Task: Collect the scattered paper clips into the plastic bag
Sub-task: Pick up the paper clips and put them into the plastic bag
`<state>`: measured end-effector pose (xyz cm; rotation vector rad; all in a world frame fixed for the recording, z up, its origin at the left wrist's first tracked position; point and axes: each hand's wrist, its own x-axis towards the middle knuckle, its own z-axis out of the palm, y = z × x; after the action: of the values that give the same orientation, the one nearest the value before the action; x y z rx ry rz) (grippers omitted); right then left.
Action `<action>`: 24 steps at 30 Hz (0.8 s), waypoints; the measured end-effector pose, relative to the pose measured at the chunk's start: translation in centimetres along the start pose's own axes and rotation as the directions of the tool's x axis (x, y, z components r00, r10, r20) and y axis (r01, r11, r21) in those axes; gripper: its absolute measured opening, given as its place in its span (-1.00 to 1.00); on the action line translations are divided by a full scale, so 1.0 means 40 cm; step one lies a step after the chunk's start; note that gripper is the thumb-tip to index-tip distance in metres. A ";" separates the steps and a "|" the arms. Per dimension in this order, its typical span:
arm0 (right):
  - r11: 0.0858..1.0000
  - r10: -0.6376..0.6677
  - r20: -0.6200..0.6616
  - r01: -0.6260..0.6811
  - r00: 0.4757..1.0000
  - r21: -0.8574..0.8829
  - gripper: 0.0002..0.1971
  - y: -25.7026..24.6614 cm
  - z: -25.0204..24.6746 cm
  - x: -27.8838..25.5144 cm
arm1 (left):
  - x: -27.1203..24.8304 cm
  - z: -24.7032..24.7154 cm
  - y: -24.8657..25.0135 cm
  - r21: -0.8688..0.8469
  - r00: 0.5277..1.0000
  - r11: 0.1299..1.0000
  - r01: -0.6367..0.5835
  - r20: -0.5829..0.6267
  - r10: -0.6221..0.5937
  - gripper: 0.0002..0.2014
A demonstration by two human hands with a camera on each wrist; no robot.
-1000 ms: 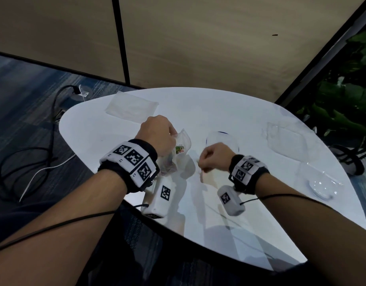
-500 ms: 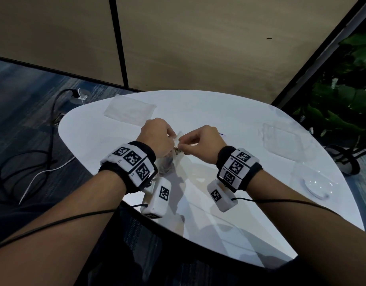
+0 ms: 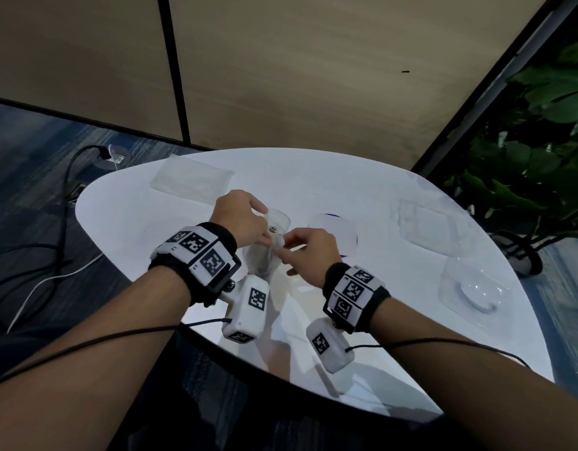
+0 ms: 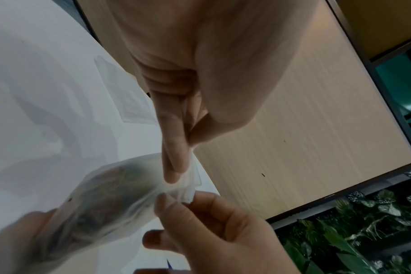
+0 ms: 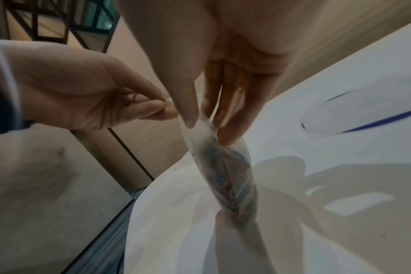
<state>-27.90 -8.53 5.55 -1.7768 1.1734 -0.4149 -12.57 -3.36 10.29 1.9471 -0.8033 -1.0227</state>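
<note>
A small clear plastic bag (image 3: 265, 255) hangs upright over the white table (image 3: 134, 222), between my two hands. A mass of coloured paper clips (image 5: 225, 174) fills its lower part, also seen as the paper clips (image 4: 101, 202) through the film. My left hand (image 3: 267, 236) pinches the bag's top edge (image 4: 188, 178) from the left. My right hand (image 3: 281, 248) pinches the same top edge with its thumb (image 5: 188, 113) and fingers (image 5: 225, 126). No loose clips show on the table.
A flat empty bag (image 3: 191, 183) lies at the table's back left. A clear sheet (image 3: 424, 226) and a clear lid (image 3: 473, 288) lie at the right. A white round dish with a blue rim (image 3: 336, 229) sits behind my right hand. Cables (image 3: 53, 255) lie on the floor at left, a plant (image 3: 525, 157) stands at right.
My right hand rose from the table, moved left to the bag and pinched its top edge. My left hand kept hold of the bag.
</note>
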 end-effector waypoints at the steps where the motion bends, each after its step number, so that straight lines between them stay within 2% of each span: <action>1: 1.000 -0.007 -0.021 0.007 1.000 0.013 -0.93 0.000 -0.003 0.002 | -0.001 -0.002 0.003 -0.014 1.000 1.000 0.005 0.011 -0.005 -0.71; 3: 0.999 -0.013 -0.019 0.014 1.000 0.051 -0.95 0.003 -0.016 0.005 | -0.003 -0.008 0.003 0.029 1.000 0.999 -0.020 0.021 0.020 -0.74; 5: 0.998 -0.050 -0.006 0.050 0.999 0.046 -0.93 0.003 -0.029 0.002 | -0.007 -0.017 0.004 0.282 0.983 0.942 -0.183 0.051 0.176 -0.82; 7: 0.994 -0.109 -0.029 0.109 0.994 -0.013 -0.89 0.002 -0.043 -0.002 | -0.013 -0.018 0.009 0.477 0.925 0.793 -0.379 0.187 0.330 -0.88; 9: 0.991 -0.133 -0.037 0.134 0.990 0.022 -0.86 0.004 -0.057 -0.002 | -0.014 -0.012 0.011 0.519 0.851 0.675 -0.525 0.322 0.414 -0.88; 10: 0.989 -0.136 -0.029 0.138 0.990 0.059 -0.86 0.008 -0.063 -0.002 | -0.011 -0.010 0.012 0.536 0.823 0.625 -0.567 0.347 0.450 -0.87; 13: 0.982 -0.181 0.009 0.180 0.984 0.051 -0.78 0.020 -0.080 -0.004 | 0.017 -0.009 -0.001 0.547 0.782 0.568 -0.615 0.329 0.530 -0.86; 17: 0.977 -0.214 0.027 0.214 0.977 0.006 -0.73 0.034 -0.089 -0.010 | 0.039 0.019 -0.019 0.508 0.743 0.543 -0.669 0.426 0.517 -0.90; 22: 0.976 -0.137 -0.035 0.141 0.990 0.164 -0.76 0.047 -0.095 -0.001 | 0.042 0.054 0.005 0.489 0.743 0.562 -0.667 0.491 0.455 -0.89; 24: 0.969 -0.067 -0.084 0.085 0.994 0.232 -0.77 0.048 -0.101 0.016 | 0.060 0.044 0.015 0.506 0.752 0.559 -0.657 0.500 0.431 -0.93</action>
<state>-31.40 -11.37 5.86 -1.6144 1.0624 -0.6456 -13.03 -6.18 9.24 1.8355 -2.0681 -0.6921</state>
